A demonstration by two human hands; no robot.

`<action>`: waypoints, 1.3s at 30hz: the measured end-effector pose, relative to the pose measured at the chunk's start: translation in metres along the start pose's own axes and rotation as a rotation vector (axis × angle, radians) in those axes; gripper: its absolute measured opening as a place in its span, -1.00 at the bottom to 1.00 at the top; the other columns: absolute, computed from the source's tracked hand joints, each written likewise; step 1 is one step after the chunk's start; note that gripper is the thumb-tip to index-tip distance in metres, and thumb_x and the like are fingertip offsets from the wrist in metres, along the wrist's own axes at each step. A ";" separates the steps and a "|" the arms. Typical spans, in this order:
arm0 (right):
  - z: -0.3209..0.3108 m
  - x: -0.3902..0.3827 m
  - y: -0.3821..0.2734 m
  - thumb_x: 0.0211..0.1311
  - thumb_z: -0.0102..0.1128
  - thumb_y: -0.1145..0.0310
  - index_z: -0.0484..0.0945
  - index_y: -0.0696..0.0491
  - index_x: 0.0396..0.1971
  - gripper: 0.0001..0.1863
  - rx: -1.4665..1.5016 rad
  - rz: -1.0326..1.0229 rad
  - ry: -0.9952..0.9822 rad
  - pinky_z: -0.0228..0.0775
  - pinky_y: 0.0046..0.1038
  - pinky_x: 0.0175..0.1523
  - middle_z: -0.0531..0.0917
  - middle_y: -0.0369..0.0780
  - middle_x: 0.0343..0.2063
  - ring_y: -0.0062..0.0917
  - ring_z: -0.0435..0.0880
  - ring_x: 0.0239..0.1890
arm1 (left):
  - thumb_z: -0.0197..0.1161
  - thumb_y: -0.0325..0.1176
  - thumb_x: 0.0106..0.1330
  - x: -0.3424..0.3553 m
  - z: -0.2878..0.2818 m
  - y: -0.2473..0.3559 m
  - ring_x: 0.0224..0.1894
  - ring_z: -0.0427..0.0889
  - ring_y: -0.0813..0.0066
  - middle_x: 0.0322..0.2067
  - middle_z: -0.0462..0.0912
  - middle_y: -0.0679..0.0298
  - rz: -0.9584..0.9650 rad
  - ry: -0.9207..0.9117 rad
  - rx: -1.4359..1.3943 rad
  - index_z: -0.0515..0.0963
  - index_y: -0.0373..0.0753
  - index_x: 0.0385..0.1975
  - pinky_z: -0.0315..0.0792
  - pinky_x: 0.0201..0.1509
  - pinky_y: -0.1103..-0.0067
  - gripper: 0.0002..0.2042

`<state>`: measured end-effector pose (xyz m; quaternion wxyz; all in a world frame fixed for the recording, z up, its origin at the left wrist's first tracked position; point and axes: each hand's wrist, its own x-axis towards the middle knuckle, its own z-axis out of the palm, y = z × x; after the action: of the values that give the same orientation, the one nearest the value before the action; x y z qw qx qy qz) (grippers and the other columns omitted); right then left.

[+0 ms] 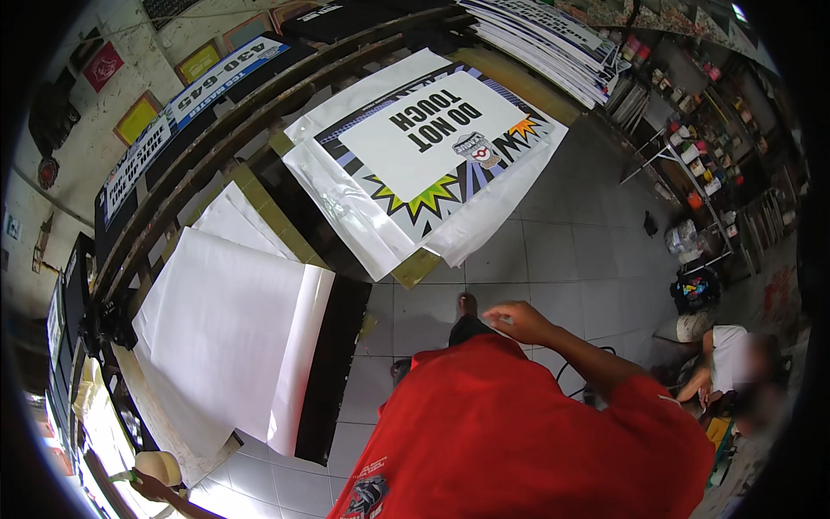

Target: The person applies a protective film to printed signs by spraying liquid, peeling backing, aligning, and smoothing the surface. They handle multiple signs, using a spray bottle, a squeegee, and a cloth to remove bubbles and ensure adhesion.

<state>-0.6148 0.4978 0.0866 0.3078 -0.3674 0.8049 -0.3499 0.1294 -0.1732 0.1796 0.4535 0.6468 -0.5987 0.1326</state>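
Note:
My right hand (pixel 519 322) hangs in the air in front of my red shirt, over the grey tiles. Its fingers are loosely bent and apart, with nothing in them. At the lower left edge, my left hand (pixel 152 487) closes on a small green object (pixel 125 476), too small to name. Beside that hand is a rounded cream object (pixel 161 465). Between my hands lies a stack of large blank white sheets (pixel 233 329), its right edge curling up, on a dark board (pixel 333 372). Beyond it, a printed sign (pixel 432 130) with a comic-burst border rests on white plastic sheeting.
Wooden rails (pixel 199 151) hold long printed signs on the left. A pile of printed boards (pixel 545 43) stands at the far side. Shelves (pixel 692 164) of paint containers line the right. A person in a white shirt (pixel 728 359) is low at the right, above the tiled floor (pixel 553 251).

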 end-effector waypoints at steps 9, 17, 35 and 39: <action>-0.050 0.063 -0.132 0.17 0.35 0.16 0.38 0.01 0.25 -0.35 0.085 -0.652 0.075 0.28 -0.23 0.28 0.49 -0.11 0.16 -0.24 0.45 0.21 | 0.32 -0.04 0.25 -0.087 -0.132 0.366 -0.19 0.63 0.13 -0.23 0.63 -0.06 0.382 -0.147 -0.128 0.52 -0.44 -0.07 0.55 -0.17 0.33 -0.48; -0.123 0.056 -0.114 0.02 0.44 0.20 -0.02 0.18 0.41 0.04 0.106 -0.902 0.099 0.11 -0.12 0.39 0.12 0.13 0.35 0.00 0.22 0.36 | 0.21 -0.47 0.28 -0.409 -0.129 0.665 -0.07 0.58 0.40 -0.11 0.61 0.17 -0.099 -0.942 -0.993 0.49 -0.37 0.05 0.41 0.11 0.41 -0.67; -0.325 0.027 0.132 -0.03 0.31 0.48 0.41 0.11 0.13 -0.38 0.158 -0.228 0.527 0.48 -0.35 -0.05 0.65 -0.06 -0.14 -0.24 0.68 -0.15 | 0.16 -0.46 0.32 -0.721 -0.112 0.938 0.05 0.53 0.48 -0.03 0.57 0.12 -0.028 -2.361 -1.277 0.42 -0.44 0.10 0.42 0.08 0.57 -0.63; -0.341 0.049 0.149 0.01 0.24 0.45 0.50 0.12 -0.08 -0.61 0.224 0.110 0.384 0.46 -0.33 -0.11 0.65 -0.07 -0.27 -0.24 0.67 -0.22 | 0.17 -0.48 0.32 -0.729 -0.100 0.941 0.19 0.43 0.45 0.12 0.48 0.07 -0.759 -2.363 -1.313 0.39 -0.35 0.12 0.36 0.19 0.54 -0.63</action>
<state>-0.9542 0.6457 0.1499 0.2064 -0.2133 0.8237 -0.4831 -0.8559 0.4982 0.1168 -0.0881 0.1679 -0.3645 -0.9117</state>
